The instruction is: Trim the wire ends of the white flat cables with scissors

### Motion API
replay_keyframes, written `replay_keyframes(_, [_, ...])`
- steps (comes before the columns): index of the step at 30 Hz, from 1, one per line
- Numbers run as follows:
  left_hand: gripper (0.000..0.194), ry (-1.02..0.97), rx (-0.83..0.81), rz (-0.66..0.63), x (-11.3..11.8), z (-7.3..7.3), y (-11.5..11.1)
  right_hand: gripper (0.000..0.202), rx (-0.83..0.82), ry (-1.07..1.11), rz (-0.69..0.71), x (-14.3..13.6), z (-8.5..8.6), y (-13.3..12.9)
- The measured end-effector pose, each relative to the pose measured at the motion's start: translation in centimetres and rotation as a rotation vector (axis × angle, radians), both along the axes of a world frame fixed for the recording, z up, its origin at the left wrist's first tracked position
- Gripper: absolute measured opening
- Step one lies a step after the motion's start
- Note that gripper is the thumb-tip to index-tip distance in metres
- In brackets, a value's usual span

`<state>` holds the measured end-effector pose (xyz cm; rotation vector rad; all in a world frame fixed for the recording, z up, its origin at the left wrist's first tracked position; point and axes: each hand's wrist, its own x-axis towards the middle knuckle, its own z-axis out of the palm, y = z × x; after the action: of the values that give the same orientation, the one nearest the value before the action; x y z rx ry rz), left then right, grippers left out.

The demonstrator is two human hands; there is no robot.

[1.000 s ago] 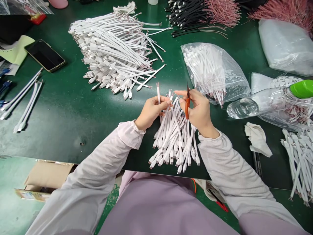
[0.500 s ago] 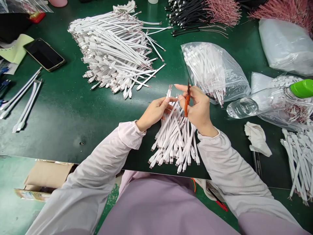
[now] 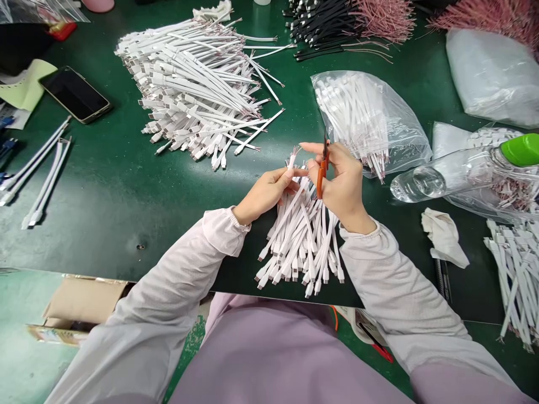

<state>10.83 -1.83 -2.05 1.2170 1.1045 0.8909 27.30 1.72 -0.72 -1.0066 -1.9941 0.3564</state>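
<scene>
My left hand (image 3: 268,191) pinches a short white cable (image 3: 291,161) near its end, where thin pinkish wires fan out at the top. The cable's lower part is hidden behind my fingers and among other cables. In my right hand (image 3: 340,182) is a pair of orange-handled scissors (image 3: 321,174), dark blades pointing away from me. My right index finger stretches left to the fanned wire tips, touching or very close to them. Beneath both hands lies a pile of white cables (image 3: 301,241), their plugs toward the table's front edge.
A large heap of white cables (image 3: 197,84) lies at the back left, near a phone (image 3: 76,94). To the right are a bag of cables (image 3: 357,112), a bottle (image 3: 455,174) and a crumpled cloth (image 3: 445,237). Black cables (image 3: 324,25) lie at the back.
The wire ends at the top of the held cable are spread wider and lean more to the right. My right index finger has moved slightly; both hands keep their holds.
</scene>
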Motion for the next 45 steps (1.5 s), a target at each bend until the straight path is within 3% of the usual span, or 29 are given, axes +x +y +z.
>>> replay_keyframes(28, [0.046,0.056,0.056,-0.05,-0.1,-0.2,0.0,0.019,-0.055,0.055,-0.005,0.0,0.6,-0.4])
replay_keyframes(30, [0.046,0.044,0.058,-0.039,-0.1,-0.3,0.0,0.02,-0.135,0.101,0.013,-0.1,0.8,-0.7])
replay_keyframes(35, [0.047,0.006,0.086,0.003,-0.3,-0.6,0.1,0.021,-0.525,0.233,0.069,0.0,2.0,-1.9])
replay_keyframes(39, [0.047,0.005,0.086,0.035,-0.3,-0.6,0.1,0.021,-0.649,0.32,0.063,-0.1,2.9,-3.0])
replay_keyframes(45, [0.05,-0.043,0.042,0.055,0.0,-0.5,0.0,0.03,-1.209,0.449,0.367,-1.2,3.4,-4.0])
